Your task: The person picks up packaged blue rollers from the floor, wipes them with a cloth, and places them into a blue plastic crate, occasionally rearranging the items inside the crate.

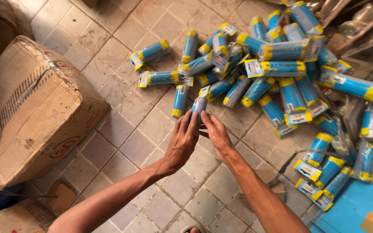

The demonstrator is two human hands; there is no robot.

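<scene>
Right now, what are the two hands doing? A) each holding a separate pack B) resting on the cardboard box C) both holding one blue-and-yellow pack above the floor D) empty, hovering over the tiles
C: the left hand and right hand both close on the same pack, above the tiled floor; the cardboard box sits off to the side, untouched.
</scene>
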